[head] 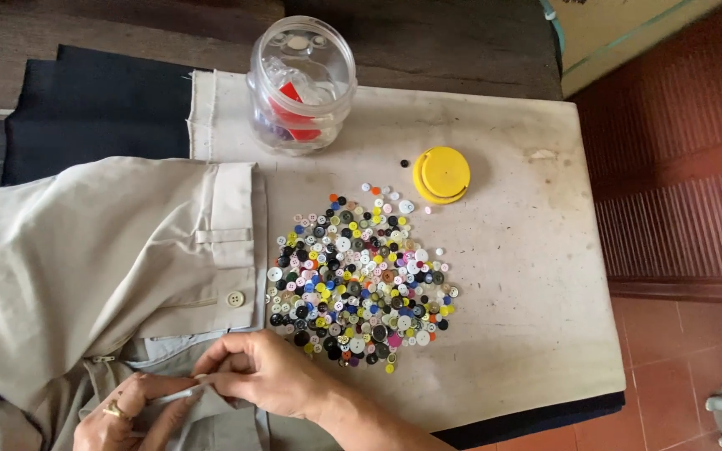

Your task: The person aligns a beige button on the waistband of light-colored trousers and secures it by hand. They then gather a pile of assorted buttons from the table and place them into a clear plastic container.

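Note:
Beige trousers (102, 259) lie across the left of the table, waistband toward the middle, with a sewn button (235, 298) near the waistband. My left hand (131, 413), wearing a ring, pinches the trouser fabric by the zip at the bottom left. My right hand (265, 372) pinches the same fold of fabric just to the right, fingertips meeting the left hand's. A heap of loose buttons (359, 280) in many colours lies directly right of the waistband, close above my right hand.
A clear plastic jar (301, 83) stands open at the back, with red and clear items inside. Its yellow lid (442, 174) lies right of it. Dark cloth (94, 100) lies at the back left. The table edge (603, 276) drops to a red tiled floor.

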